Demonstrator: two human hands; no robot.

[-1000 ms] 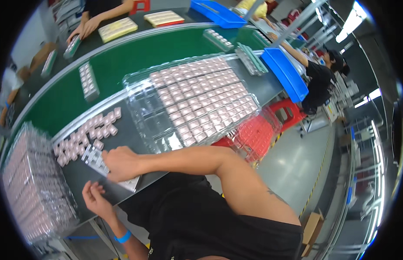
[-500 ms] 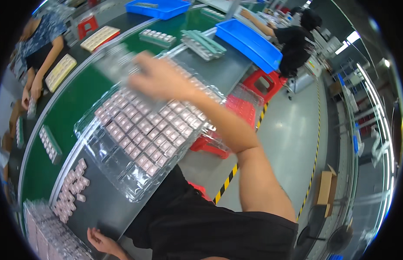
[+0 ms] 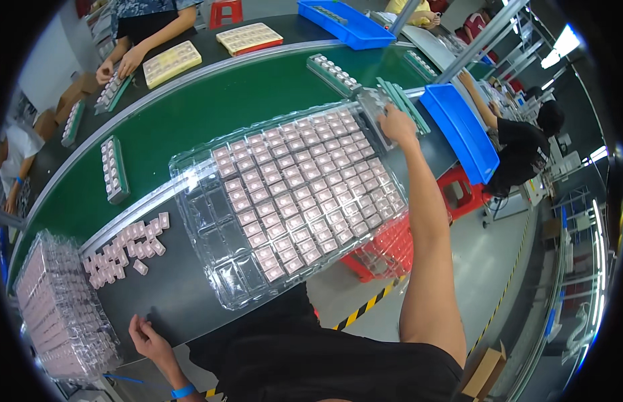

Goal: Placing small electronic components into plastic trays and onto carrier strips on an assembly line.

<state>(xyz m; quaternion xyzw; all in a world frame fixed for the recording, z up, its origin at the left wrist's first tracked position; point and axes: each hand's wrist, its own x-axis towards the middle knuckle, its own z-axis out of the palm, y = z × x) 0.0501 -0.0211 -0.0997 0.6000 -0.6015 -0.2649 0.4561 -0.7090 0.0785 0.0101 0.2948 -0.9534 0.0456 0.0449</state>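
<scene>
My right hand [image 3: 397, 126] reaches to the far end of the bench, its fingers closed on a grey slotted bar [image 3: 373, 107]. The bar lies beside a small pile of green strips [image 3: 405, 107] and touches or nearly touches the tray's far right corner. A clear plastic tray [image 3: 234, 278] spans the bench, mostly filled with rows of small pale pink blocks [image 3: 294, 194]; its left columns hold none. My left hand [image 3: 150, 342] hovers at the bench's near edge, fingers loosely curled and apart, with nothing seen in it. Loose pink blocks [image 3: 127, 248] lie beyond it.
Filled clear trays [image 3: 63, 308] are stacked at the left. Green bars with white pieces [image 3: 114, 171] stand on the green conveyor [image 3: 211, 114]. A blue bin [image 3: 458, 134] sits at the right, above a red stool [image 3: 458, 191]. A co-worker's hands [image 3: 120, 67] work across the belt.
My right hand has swung from above the tray to the far right beyond it, carrying the grey bar to the green strips. The head view has turned. My left hand stays near the bench edge.
</scene>
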